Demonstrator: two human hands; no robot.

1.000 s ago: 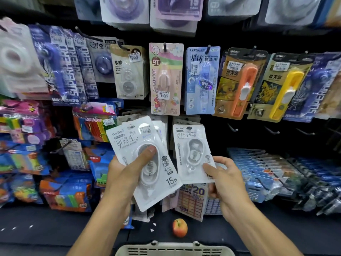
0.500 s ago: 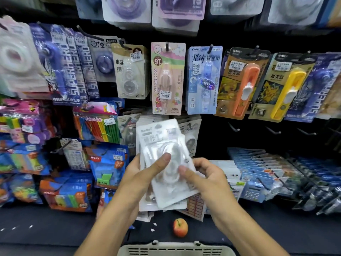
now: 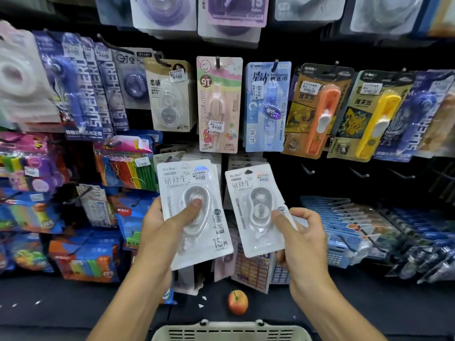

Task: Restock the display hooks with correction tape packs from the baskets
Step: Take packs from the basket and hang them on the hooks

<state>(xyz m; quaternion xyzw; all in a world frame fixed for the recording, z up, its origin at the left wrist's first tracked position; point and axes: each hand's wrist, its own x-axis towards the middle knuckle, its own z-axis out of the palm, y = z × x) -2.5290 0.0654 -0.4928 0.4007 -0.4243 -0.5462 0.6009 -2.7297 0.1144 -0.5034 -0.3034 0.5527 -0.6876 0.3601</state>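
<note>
Head view shows the display wall (image 3: 320, 183) beyond both hands, many hooks stocked, several bare hooks (image 3: 358, 173) up and right of the right hand, so restocking looks unfinished. Below the wrists sits the basket (image 3: 231, 331). Left hand (image 3: 162, 232) grips a stack of packs (image 3: 194, 212), thumb on the blister; right hand (image 3: 302, 237) pinches a single pack (image 3: 256, 210). Both stand roughly upright, hang holes uppermost, unhooked.

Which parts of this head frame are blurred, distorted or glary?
Head view: left-edge packaging smears; the wide lens bows the right-hand rows; the clear blister on the white correction tape pack in the left hand catches soft glare; the white pack in the right hand stays readable.
</note>
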